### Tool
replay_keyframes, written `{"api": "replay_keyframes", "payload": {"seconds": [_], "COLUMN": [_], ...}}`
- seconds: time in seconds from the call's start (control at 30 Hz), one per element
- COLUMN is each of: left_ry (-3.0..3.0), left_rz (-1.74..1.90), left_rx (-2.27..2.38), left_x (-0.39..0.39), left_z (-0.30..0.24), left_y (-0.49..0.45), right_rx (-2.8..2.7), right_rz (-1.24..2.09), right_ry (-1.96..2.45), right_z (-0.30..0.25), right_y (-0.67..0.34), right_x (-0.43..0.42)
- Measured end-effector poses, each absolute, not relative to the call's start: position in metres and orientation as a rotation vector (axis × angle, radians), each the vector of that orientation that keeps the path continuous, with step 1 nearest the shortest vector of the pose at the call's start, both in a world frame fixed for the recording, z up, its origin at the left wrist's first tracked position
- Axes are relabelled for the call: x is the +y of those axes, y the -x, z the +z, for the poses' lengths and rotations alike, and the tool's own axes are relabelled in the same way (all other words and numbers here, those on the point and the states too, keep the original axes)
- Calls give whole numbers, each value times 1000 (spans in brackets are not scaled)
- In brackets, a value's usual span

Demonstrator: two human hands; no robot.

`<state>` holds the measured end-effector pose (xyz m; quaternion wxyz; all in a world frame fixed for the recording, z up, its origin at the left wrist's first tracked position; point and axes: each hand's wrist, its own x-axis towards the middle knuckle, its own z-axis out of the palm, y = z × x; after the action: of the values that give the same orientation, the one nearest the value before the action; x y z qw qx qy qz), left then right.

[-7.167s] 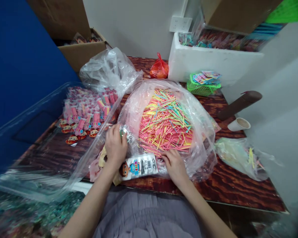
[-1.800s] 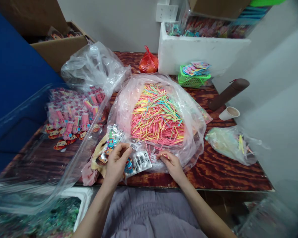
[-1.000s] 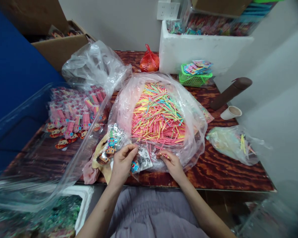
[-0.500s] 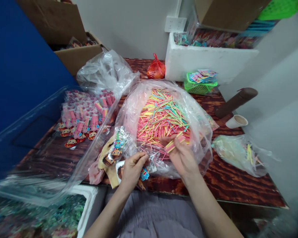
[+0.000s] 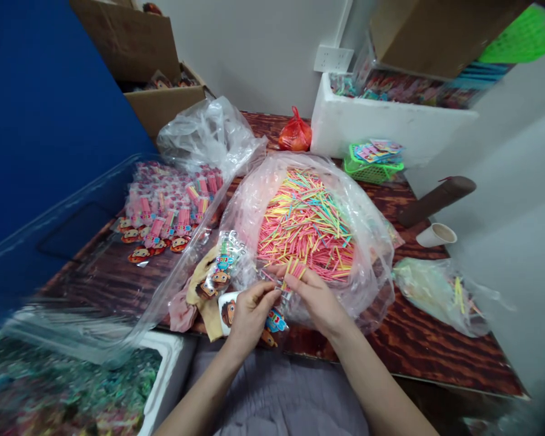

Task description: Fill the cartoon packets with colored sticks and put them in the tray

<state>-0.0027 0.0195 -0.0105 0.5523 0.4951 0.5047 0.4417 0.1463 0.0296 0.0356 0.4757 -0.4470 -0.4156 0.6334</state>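
Note:
My right hand (image 5: 320,303) is closed round a small bunch of pink and yellow sticks (image 5: 294,271), held upright between thumb and fingers. Close beside it, my left hand (image 5: 253,312) pinches a small clear printed bag (image 5: 276,321) with blue lettering and a cartoon figure, partly hidden by that hand. Beyond both hands lies a large clear plastic bag (image 5: 376,260), opened wide over a heap of loose coloured sticks (image 5: 306,224). More printed bags (image 5: 226,257) rest left of my left hand, on a yellowish cloth (image 5: 214,318).
Filled packets (image 5: 163,197) are piled at the left inside a clear plastic sheet. A foam box (image 5: 163,375) stands below at left. To the right are a brown flask (image 5: 436,200), a paper cup (image 5: 436,235) and a knotted plastic bag (image 5: 436,293). A green basket (image 5: 367,172) sits behind.
My right hand has moved left with the sticks, which are now more upright and close to my left hand. My left hand keeps its pinch. The whole view has shifted slightly.

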Motion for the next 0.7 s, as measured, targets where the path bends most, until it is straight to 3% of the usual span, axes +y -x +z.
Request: {"api": "replay_keyframes", "payload": {"seconds": [0.53, 0.7], "left_ry": [-1040, -970], "left_rz": [1184, 1231], "left_rx": [1074, 1054], "left_x": [14, 12], "left_z": [21, 17], "left_y": [12, 19], "right_rx": [-1565, -1630], "right_rz": [812, 729], "right_ry": [1274, 1244], "right_z": [55, 57], "right_y": [-126, -115], "right_x": [4, -9]}}
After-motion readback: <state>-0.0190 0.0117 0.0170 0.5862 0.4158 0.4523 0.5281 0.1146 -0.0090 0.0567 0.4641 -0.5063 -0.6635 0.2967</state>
